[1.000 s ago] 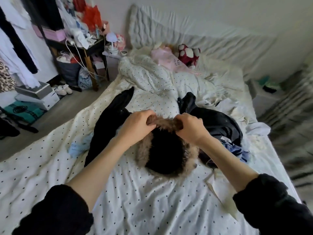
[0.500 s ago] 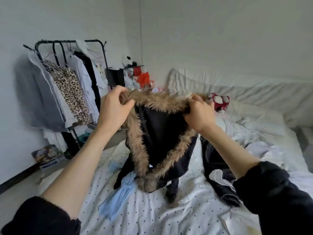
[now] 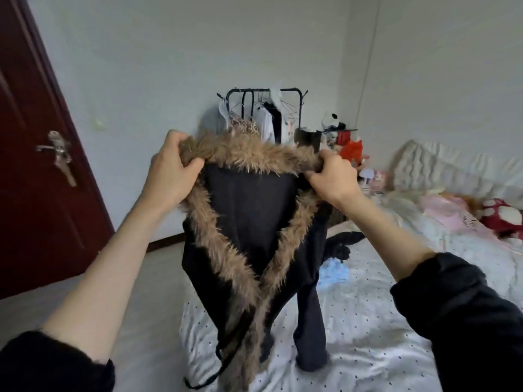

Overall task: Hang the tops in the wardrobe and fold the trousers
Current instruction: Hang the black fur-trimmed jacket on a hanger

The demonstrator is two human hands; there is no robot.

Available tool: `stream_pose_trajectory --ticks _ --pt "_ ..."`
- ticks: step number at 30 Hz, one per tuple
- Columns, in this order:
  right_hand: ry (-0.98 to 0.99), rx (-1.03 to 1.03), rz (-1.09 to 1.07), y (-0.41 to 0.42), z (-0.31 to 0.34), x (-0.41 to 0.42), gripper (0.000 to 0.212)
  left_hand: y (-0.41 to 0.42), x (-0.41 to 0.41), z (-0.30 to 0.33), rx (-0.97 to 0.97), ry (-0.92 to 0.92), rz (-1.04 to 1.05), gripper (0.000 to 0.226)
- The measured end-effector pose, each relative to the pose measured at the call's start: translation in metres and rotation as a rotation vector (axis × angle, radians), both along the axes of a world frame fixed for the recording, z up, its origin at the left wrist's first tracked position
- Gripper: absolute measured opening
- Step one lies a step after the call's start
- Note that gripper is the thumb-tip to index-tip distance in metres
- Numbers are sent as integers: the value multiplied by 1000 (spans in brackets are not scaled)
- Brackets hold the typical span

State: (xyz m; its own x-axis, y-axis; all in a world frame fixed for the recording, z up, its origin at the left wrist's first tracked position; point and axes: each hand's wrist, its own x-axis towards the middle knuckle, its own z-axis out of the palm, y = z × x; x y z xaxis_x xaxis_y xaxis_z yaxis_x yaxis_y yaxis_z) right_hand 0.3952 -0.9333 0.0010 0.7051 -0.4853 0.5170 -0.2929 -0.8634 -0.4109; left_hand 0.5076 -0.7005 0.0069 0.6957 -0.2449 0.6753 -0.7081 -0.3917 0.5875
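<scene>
Beyond the 2 raised hands, a black clothes rack (image 3: 266, 114) stands against the pale wall (image 3: 169, 66), carrying a leopard-print piece, white tops and bare wire hangers; the fur collar covers its lower half. To the right of the right hand (image 3: 332, 178), a cluttered shelf holds a panda toy (image 3: 331, 120) and a red bag (image 3: 351, 149), blurred and hard to read. Below and right of that hand, a black garment (image 3: 343, 241) and a light blue cloth (image 3: 334, 271) lie on the bed, the blue one partly hidden by the hanging sleeve. Farther right sit a pink item (image 3: 444, 207) and a red-and-white plush toy (image 3: 501, 215) near a white quilted headboard.

The bed (image 3: 368, 335) wears a white sheet with small dark dots and runs from under the hands off to the right. Left of the left hand (image 3: 169, 171), a dark red door (image 3: 36, 179) with a metal handle stands beside grey floor.

The black top (image 3: 249, 216) hangs in the air between both hands, above the bed's near corner. A shaggy tan fur trim (image 3: 246, 154) runs along its collar and down both front edges in a V that meets low down. Its sleeves dangle, the right one brushing the sheet, and a thin black strap trails at the bottom. Each hand pinches the fur collar at 1 end, fingers curled over it, thumb beneath, stretching it level.
</scene>
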Motion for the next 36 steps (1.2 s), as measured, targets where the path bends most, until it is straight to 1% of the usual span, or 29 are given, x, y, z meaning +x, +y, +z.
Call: stream_pose_trajectory --ticks 2,5,6,9,11,13,15,17,18,20,22,23,25,28,30,31,33,36 --pt "109 -121 52 29 -11 15 29 44 1 -21 96 59 64 29" --pt "190 -224 130 66 -29 28 25 89 -7 -54 308 91 183 35" --pt "222 -245 161 84 -35 34 24 109 -10 -65 357 127 203 35" --pt "315 -301 228 129 -55 45 26 160 -24 -98 457 272 232 23" --pt "355 -312 274 154 -71 49 28 193 -35 -119 488 365 273 20" --pt "378 -310 331 179 -87 51 30 224 -47 -140 484 454 317 21" --pt "408 -315 369 201 -102 51 30 249 -58 -158 489 528 373 28" --pt "428 -313 408 221 -115 50 26 271 -68 -173 484 583 455 32" --pt "438 -305 437 232 -121 50 22 283 -75 -180 487 604 498 31" --pt "456 -272 492 247 -132 49 14 302 -89 -194 491 605 549 20" --pt "465 -244 569 264 -147 48 11 321 -111 -207 421 620 616 8" --pt "468 -230 590 269 -152 47 11 327 -118 -212 363 632 636 6" --pt "501 -210 692 289 -163 46 12 344 -141 -218 253 683 724 12" --pt "560 -188 791 308 -174 47 14 361 -158 -218 201 668 791 16" --pt "608 -149 898 325 -180 49 24 376 -178 -216 151 640 885 18" --pt "643 -124 954 331 -182 50 24 381 -185 -216 147 632 930 18" --pt "709 -122 1121 360 -190 45 19 399 -220 -217 146 662 1071 17" --pt "723 -130 1282 400 -192 30 15 421 -265 -215 149 726 1212 15"
